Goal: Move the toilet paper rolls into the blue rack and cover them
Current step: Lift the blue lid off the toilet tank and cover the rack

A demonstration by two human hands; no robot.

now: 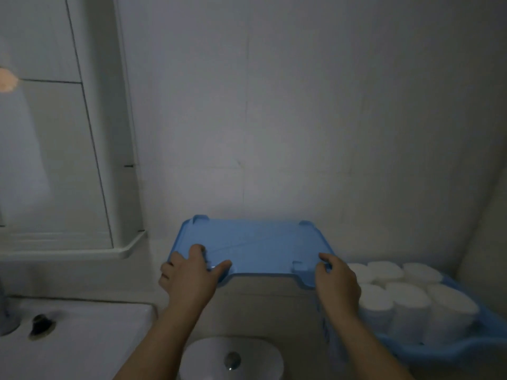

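A flat blue plastic lid [255, 245] hangs in the air in front of the wall, roughly level. My left hand [190, 272] grips its front left corner, thumb on top. My right hand [336, 282] grips its front right corner. To the right, several white toilet paper rolls [406, 300] stand upright, packed together inside the blue rack [452, 352]. The lid is left of the rack and does not touch it. The rack's left side is partly hidden behind my right forearm.
A white toilet tank with a chrome flush button [232, 360] is directly below my arms. A white sink [74, 338] with a drain hole lies at lower left. A white cabinet with a ledge [82, 250] stands on the left wall.
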